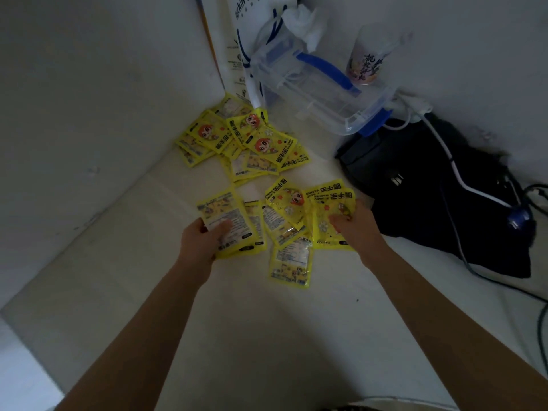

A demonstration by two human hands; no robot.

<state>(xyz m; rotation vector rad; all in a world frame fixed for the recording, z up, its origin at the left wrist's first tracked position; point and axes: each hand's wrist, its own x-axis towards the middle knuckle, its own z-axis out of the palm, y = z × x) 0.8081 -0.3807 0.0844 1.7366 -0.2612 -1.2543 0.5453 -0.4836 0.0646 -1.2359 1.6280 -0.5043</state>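
Note:
Yellow hand-warmer packets lie on a white surface (pixel 267 336). A far pile (pixel 243 140) of several sits near the corner. A nearer scatter (pixel 284 221) lies between my hands, with one packet (pixel 292 265) lowest. My left hand (pixel 201 238) grips a small stack of packets (pixel 228 218), thumb on top, printed backs up. My right hand (pixel 353 223) holds another few packets (pixel 326 203) at their right edge, fingers curled over them.
A clear plastic box with blue latches (pixel 320 87) lies tipped at the back. Behind it stand a white paper bag (pixel 240 40) and a printed cup (pixel 370 54). Dark clothing (pixel 439 197) with white and black cables covers the right side. Walls close the left and back.

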